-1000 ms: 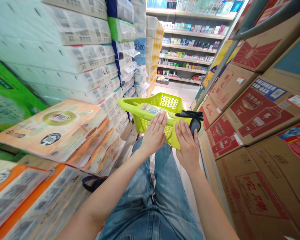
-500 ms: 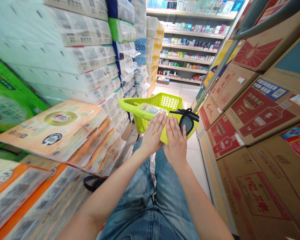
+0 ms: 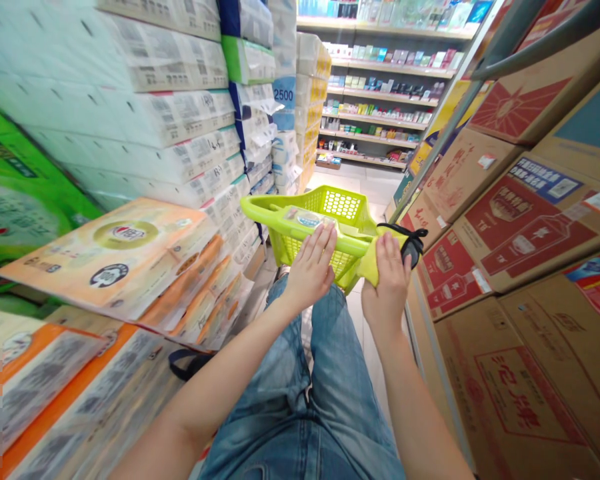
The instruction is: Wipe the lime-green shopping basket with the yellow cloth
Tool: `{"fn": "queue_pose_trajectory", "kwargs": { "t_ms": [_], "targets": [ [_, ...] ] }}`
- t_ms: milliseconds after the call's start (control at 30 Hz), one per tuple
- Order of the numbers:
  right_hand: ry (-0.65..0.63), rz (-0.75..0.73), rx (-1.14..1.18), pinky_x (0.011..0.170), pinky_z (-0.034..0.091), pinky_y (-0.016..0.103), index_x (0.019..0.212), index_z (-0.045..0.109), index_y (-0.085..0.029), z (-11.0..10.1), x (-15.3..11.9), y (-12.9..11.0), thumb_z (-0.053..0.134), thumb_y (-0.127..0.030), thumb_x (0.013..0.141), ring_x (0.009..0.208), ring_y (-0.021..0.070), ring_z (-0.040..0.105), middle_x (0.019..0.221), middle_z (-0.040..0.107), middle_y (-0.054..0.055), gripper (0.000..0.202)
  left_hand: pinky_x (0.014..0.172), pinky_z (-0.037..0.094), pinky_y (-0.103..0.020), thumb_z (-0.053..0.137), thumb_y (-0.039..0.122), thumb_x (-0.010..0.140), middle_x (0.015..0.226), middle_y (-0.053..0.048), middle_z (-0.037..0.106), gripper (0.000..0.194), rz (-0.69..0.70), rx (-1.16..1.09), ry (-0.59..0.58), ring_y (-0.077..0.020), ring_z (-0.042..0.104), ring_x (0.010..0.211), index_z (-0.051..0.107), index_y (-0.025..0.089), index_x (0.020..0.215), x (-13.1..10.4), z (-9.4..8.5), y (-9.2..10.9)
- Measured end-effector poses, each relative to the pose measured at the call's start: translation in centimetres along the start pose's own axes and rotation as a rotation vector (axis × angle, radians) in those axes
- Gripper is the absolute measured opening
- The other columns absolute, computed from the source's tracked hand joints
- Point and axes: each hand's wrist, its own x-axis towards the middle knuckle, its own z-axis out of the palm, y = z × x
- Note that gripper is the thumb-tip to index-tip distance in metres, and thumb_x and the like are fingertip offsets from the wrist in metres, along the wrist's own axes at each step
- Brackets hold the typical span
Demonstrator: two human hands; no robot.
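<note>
My left hand lies on the handle of a lime-green plastic shopping basket, its fingers stretched out flat over the bar beside a clear label. At the right end of the same handle, my right hand holds a yellow cloth with black trim, black cords and a dark grey patch. The cloth is bunched under its fingers against the bar and hides that end. My thumb and palm on the right are partly hidden. The basket tilts away in front of my knees.
Stacked packs of tissue paper rise on the left, with orange packs jutting out close to my left arm. Cardboard cartons line the right behind a grey metal bar. Shelves with small boxed goods stand at the far end.
My right hand has slid the yellow cloth rightward along the handle to its end, away from my left hand. The left hand has barely moved.
</note>
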Motion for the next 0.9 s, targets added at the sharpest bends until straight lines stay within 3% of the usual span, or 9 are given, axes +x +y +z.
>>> {"fn": "queue_pose_trajectory", "kwargs": {
  "t_ms": [133, 233, 367, 533, 633, 800, 900],
  "targets": [
    [-0.084, -0.176, -0.035, 0.125, 0.021, 0.05, 0.153, 0.036, -0.018, 0.7, -0.2, -2.6, 0.043, -0.009, 0.081, 0.15, 0.0222, 0.034, 0.158, 0.042, 0.013, 0.073, 0.124, 0.022, -0.048, 0.042, 0.018, 0.089, 0.164, -0.017, 0.026, 0.076, 0.0, -0.016, -0.015, -0.0264, 0.012, 0.156, 0.014, 0.008, 0.158, 0.0, -0.2, 0.0],
    [-0.144, -0.239, -0.021, 0.125, 0.019, 0.047, 0.154, 0.033, -0.018, 0.4, -0.7, -2.4, 0.041, -0.006, 0.079, 0.151, 0.0195, 0.032, 0.16, 0.04, 0.011, 0.076, 0.124, 0.022, -0.047, 0.042, 0.017, 0.088, 0.164, -0.017, 0.027, 0.076, 0.007, -0.014, -0.015, -0.0263, 0.013, 0.156, 0.015, 0.008, 0.158, 0.0, -0.3, 0.0],
    [-0.14, -0.162, 0.011, 0.126, 0.017, 0.05, 0.157, 0.029, -0.021, -0.9, -1.2, 0.2, 0.04, -0.005, 0.078, 0.153, 0.0201, 0.028, 0.163, 0.036, 0.01, 0.081, 0.124, 0.022, -0.047, 0.041, 0.018, 0.09, 0.164, -0.016, 0.027, 0.075, 0.006, -0.004, -0.009, -0.026, 0.014, 0.156, 0.013, 0.009, 0.159, 0.0, -0.1, -0.1],
    [-0.011, -0.011, 0.014, 0.124, 0.021, 0.053, 0.157, 0.029, -0.02, -1.2, -0.9, 1.9, 0.04, -0.009, 0.081, 0.152, 0.0228, 0.03, 0.162, 0.035, 0.013, 0.077, 0.125, 0.021, -0.048, 0.042, 0.018, 0.089, 0.165, -0.016, 0.026, 0.076, -0.006, 0.0, -0.015, -0.0267, 0.013, 0.156, 0.013, 0.008, 0.159, 0.1, 0.0, 0.1],
    [-0.003, -0.002, -0.046, 0.124, 0.02, 0.053, 0.156, 0.029, -0.016, -0.5, -0.4, 0.3, 0.041, -0.009, 0.083, 0.153, 0.0238, 0.029, 0.162, 0.036, 0.015, 0.075, 0.125, 0.021, -0.047, 0.043, 0.02, 0.09, 0.165, -0.016, 0.026, 0.075, -0.011, 0.003, -0.017, -0.0267, 0.013, 0.156, 0.013, 0.007, 0.159, 0.1, -0.1, 0.2],
    [-0.099, -0.14, -0.074, 0.125, 0.019, 0.051, 0.155, 0.032, -0.013, 1.3, -0.4, -3.6, 0.041, -0.009, 0.085, 0.152, 0.0224, 0.03, 0.16, 0.039, 0.015, 0.071, 0.125, 0.021, -0.048, 0.041, 0.023, 0.092, 0.165, -0.016, 0.025, 0.073, 0.005, -0.042, -0.016, -0.0258, 0.012, 0.156, 0.013, 0.01, 0.159, -0.1, -0.1, -0.2],
    [-0.152, -0.21, -0.071, 0.125, 0.02, 0.048, 0.157, 0.028, -0.013, 1.6, -1.2, -4.2, 0.041, -0.007, 0.083, 0.153, 0.0206, 0.028, 0.161, 0.038, 0.014, 0.075, 0.125, 0.021, -0.046, 0.038, 0.022, 0.094, 0.165, -0.015, 0.026, 0.07, 0.013, -0.031, 0.001, -0.0241, 0.012, 0.156, 0.014, 0.011, 0.159, -0.1, 0.0, -0.4]
  ]
}}
